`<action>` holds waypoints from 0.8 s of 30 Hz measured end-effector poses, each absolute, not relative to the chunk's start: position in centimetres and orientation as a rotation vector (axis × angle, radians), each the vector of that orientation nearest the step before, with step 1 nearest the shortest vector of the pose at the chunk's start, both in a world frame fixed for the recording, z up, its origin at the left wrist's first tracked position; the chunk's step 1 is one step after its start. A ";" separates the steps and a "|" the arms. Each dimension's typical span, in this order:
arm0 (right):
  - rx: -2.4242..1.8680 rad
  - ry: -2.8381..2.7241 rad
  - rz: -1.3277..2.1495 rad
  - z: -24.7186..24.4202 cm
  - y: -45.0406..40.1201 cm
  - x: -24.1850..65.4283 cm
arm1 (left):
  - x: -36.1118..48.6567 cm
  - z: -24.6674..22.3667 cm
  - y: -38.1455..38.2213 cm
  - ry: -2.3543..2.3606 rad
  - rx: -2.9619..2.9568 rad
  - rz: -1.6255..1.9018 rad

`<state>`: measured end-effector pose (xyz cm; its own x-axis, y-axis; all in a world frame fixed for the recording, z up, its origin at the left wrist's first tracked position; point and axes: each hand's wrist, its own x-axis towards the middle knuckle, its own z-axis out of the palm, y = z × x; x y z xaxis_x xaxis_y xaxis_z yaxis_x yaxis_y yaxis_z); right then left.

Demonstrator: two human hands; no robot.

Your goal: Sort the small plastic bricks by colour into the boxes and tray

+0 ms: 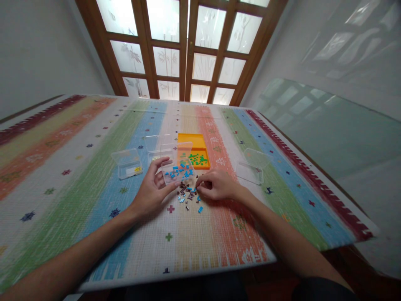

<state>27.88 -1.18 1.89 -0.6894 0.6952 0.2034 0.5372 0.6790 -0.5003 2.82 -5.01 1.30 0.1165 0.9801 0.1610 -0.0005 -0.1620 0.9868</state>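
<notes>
My left hand (156,182) grips a clear plastic box (166,179) by its left side, thumb in front and fingers behind. Several small blue building bricks (179,172) lie in that box, and its clear lid is raised. Just right of it, my right hand (216,184) hovers low over a loose pile of dark brown bricks (183,190) mixed with blue ones. Its fingers are pinched together; whatever is between the fingertips is too small to make out. One blue brick (200,210) lies apart at the front of the pile.
Behind the hands an orange box (191,141) stands open with green bricks (197,159) inside. Another clear box (125,172) at left holds yellow pieces (138,169). A clear box (250,173) sits at right. A striped tablecloth (150,251) covers the table.
</notes>
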 end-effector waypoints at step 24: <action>-1.010 -2.746 0.541 2.5 -1.7 26.8 | 2.8 1.4 -5.1 0.968 1.389 1.249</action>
